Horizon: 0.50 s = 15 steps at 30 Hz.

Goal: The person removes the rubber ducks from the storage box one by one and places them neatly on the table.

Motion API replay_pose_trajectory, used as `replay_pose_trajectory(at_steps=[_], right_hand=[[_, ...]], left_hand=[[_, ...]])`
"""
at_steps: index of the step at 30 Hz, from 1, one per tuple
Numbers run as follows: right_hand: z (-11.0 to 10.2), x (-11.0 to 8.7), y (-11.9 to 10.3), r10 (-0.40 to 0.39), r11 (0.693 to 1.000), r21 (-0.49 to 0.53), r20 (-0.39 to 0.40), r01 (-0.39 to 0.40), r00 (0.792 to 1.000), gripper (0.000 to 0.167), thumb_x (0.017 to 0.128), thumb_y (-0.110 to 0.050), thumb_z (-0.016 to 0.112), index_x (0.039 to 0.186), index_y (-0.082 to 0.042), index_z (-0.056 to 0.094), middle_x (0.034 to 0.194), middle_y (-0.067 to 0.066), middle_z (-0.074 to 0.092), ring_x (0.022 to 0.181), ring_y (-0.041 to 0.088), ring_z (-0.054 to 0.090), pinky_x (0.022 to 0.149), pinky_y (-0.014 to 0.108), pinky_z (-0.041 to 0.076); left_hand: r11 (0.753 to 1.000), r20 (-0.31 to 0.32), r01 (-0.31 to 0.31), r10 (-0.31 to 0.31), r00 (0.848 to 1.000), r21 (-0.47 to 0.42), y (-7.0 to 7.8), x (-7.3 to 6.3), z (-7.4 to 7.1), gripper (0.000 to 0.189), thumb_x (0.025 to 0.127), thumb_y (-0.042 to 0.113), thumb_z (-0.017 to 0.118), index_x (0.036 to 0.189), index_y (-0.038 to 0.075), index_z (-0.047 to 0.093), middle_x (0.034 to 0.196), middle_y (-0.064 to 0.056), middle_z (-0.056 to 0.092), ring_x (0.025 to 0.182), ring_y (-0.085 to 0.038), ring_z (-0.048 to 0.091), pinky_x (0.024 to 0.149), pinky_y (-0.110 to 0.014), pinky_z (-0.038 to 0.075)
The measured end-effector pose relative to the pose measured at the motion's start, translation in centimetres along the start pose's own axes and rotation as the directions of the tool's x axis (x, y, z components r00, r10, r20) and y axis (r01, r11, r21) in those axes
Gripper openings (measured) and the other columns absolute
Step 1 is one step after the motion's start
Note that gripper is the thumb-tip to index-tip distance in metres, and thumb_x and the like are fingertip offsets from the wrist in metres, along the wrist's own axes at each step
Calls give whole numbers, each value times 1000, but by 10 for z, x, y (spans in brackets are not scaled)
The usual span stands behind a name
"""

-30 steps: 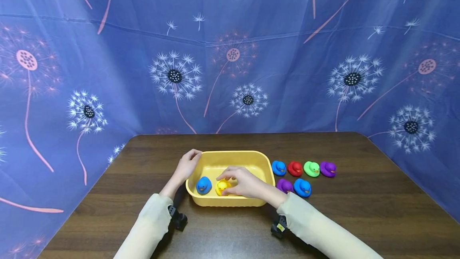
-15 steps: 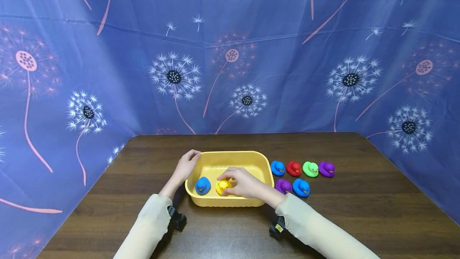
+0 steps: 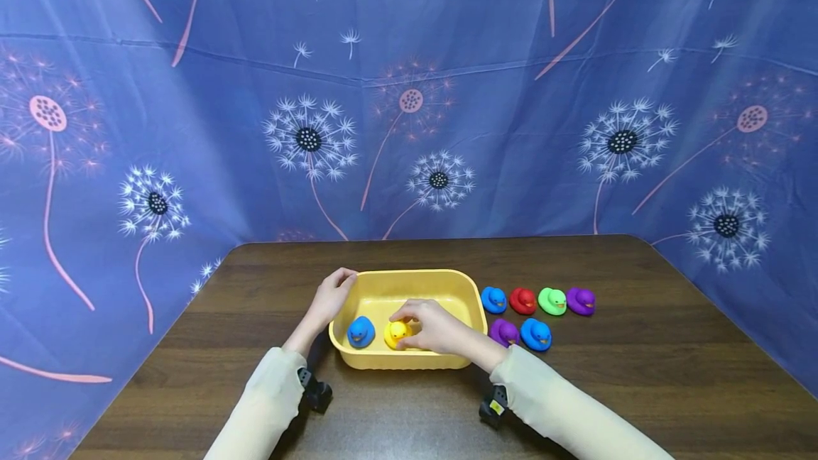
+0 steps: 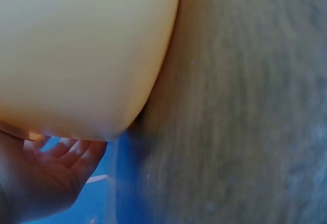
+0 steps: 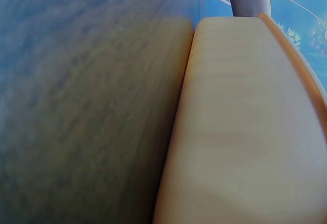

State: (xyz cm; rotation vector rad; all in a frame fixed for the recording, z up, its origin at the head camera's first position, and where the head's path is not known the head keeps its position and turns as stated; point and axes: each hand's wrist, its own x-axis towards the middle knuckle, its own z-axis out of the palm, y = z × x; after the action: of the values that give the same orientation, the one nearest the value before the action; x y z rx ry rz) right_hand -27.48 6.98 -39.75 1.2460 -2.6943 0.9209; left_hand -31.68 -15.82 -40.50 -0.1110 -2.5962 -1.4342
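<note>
A yellow plastic tub point(image 3: 409, 360) stands on the wooden table. My left hand point(image 3: 328, 298) holds its back left corner; in the left wrist view, that hand's fingers point(image 4: 84, 157) lie along the outside of the tub wall. Inside the tub, my right hand point(image 3: 441, 326) grips a yellow rubber duck point(image 3: 397, 333) between thumb and fingers. Left of it in the tub sits a blue rubber duck point(image 3: 361, 333). Only the tub's outer wall point(image 5: 230, 116) fills most of the right wrist view, so the right hand is hidden there.
Right of the tub, a back row has a blue duck point(image 3: 494, 299), a red duck point(image 3: 523, 300), a green duck point(image 3: 552, 301) and a purple duck point(image 3: 581, 301). In front sit another purple duck point(image 3: 504, 332) and blue duck point(image 3: 536, 334). A blue dandelion-print curtain point(image 3: 409, 34) hangs behind.
Hardly anything differs. The right hand stays on the yellow duck, its fingers shifting very slightly; the left hand stays at the tub's corner. The head view has shifted a little.
</note>
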Motion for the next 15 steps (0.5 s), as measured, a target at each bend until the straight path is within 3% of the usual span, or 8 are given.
replay_pose_trajectory(at_steps=[15], right_hand=[[-2, -1, -3, 24, 999, 28, -1, -24, 1000, 35, 77, -16, 77, 109, -6, 66, 102, 4, 68, 92, 19, 62, 83, 29, 52]], left_hand=[[1000, 8, 1, -1, 1000, -5, 1, -2, -1, 27, 98, 22, 47, 112, 3, 61, 114, -15, 63, 106, -29, 56, 92, -45, 43]])
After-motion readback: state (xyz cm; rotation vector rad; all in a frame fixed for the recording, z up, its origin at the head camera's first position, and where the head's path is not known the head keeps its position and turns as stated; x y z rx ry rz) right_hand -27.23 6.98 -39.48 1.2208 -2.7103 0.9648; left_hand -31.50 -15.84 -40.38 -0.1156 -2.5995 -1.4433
